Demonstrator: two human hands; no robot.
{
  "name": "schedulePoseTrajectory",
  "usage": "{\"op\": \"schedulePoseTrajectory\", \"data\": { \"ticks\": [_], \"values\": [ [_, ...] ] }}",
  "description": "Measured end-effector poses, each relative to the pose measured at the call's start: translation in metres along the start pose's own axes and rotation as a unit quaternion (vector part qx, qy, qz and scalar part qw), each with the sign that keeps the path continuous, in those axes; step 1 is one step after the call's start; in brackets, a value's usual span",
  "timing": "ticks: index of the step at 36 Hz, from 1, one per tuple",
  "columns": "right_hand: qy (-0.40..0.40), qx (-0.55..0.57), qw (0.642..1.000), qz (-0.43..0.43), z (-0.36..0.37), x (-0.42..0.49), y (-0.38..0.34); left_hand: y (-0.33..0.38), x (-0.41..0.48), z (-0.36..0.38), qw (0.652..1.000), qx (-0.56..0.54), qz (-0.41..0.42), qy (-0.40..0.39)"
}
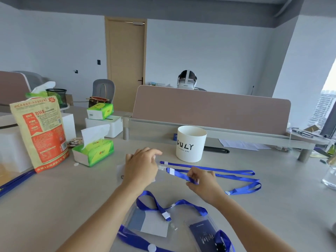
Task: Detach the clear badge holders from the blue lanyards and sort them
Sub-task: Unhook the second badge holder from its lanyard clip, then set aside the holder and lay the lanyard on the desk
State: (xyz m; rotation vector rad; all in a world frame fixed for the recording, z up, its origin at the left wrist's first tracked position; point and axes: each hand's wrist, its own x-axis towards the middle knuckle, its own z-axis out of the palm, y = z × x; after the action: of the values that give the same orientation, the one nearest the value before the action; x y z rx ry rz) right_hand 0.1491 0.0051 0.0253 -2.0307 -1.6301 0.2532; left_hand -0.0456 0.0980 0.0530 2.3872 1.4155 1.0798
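Note:
My left hand lies fingers spread over a clear badge holder on the desk, pressing it down. My right hand pinches a blue lanyard near its white clip end, which points at the left hand. More blue lanyard trails off to the right. Close to me lie two further clear badge holders, each with a card inside and a blue lanyard looped over them.
A white DULY cup stands just behind the hands. Green tissue packs, an orange snack bag and white boxes crowd the left. A desk divider runs across the back, a person behind it. A glass sits at the right edge.

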Motion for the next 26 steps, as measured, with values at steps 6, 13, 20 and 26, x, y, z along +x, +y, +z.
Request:
{"op": "schedulePoseTrajectory", "data": {
  "ticks": [6, 13, 20, 26],
  "values": [
    [0.041, 0.097, 0.993, 0.062, 0.027, 0.018, -0.016, -0.056, -0.023, -0.036, 0.994, 0.005, -0.106, 0.0],
    [0.057, 0.127, 0.989, 0.054, 0.049, 0.041, -0.044, -0.113, -0.051, -0.08, 0.978, 0.008, -0.206, 0.039],
    [0.028, 0.197, 0.979, 0.043, 0.057, 0.064, -0.076, -0.15, -0.065, -0.108, 0.966, 0.034, -0.25, 0.049],
    [-0.022, 0.119, 0.992, 0.031, 0.058, 0.101, -0.093, -0.178, -0.059, -0.118, 0.957, 0.05, -0.279, 0.052]
  ]
}}
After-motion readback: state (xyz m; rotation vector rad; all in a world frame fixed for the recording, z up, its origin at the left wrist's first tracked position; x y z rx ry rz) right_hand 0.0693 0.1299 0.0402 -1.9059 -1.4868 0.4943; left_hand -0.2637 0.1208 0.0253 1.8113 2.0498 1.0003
